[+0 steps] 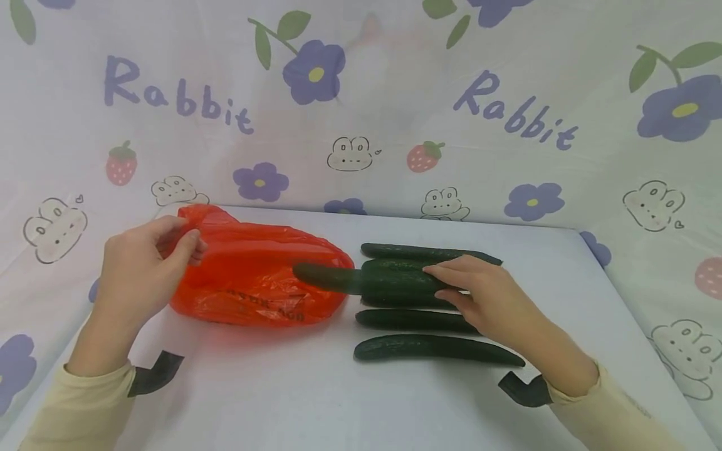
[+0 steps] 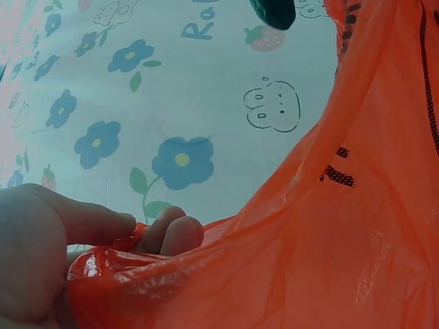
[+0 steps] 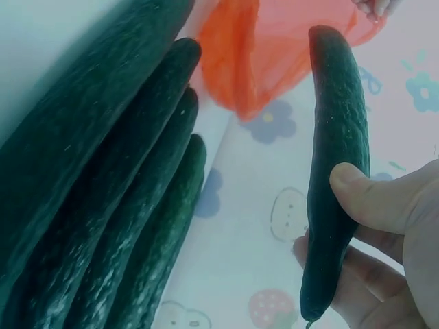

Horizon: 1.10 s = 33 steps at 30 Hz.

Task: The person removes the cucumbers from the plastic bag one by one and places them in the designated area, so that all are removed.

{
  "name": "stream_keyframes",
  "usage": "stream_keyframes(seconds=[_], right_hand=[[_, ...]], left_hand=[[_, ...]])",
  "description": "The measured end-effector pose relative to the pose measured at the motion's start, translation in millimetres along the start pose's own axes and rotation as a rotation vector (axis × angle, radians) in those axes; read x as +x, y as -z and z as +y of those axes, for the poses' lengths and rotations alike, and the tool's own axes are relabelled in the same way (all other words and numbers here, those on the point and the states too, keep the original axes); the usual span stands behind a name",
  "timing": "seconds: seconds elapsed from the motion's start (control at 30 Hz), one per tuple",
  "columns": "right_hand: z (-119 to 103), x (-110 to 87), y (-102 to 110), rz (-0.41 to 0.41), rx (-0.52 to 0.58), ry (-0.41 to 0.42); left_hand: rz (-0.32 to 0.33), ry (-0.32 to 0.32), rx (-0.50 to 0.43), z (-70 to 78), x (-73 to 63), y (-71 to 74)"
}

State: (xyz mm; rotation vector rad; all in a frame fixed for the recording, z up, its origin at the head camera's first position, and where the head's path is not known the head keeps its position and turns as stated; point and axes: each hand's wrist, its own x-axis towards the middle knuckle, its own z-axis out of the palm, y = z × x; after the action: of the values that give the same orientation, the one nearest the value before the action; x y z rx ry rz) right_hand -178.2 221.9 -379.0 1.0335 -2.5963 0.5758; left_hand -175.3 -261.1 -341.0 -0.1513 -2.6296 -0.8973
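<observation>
My left hand [image 1: 148, 263] pinches the edge of a red plastic bag [image 1: 248, 263] between thumb and fingers. In the left wrist view the bag's film [image 2: 329, 226] stretches away from those fingers. My right hand [image 1: 485, 297] grips a dark green cucumber [image 3: 336, 130] near its stem end, with the thumb on one side and the fingers on the other. Held level above the table, that cucumber has its far end pointing left and overlapping the bag in the head view. Under and around it lie several more cucumbers [image 1: 437, 348], side by side.
The white table [image 1: 271, 394] carries the bag at left and the row of cucumbers at right. A cloth printed with flowers and rabbits [image 1: 383, 94] hangs behind the table. Black straps [image 1: 160, 374] show at both cream sleeves [image 1: 84, 407].
</observation>
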Motion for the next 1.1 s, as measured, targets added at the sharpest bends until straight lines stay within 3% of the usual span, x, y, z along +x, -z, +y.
stream_keyframes(seconds=[0.4,1.1], right_hand=[[5.2,-31.4,11.0,0.088,-0.017,0.074],[10.8,-88.8,9.9,0.101,0.001,0.044]], left_hand=[[0.009,-0.008,-0.014,-1.2,1.1,1.6],[0.007,0.005,-0.011,-2.9,0.3,0.5]])
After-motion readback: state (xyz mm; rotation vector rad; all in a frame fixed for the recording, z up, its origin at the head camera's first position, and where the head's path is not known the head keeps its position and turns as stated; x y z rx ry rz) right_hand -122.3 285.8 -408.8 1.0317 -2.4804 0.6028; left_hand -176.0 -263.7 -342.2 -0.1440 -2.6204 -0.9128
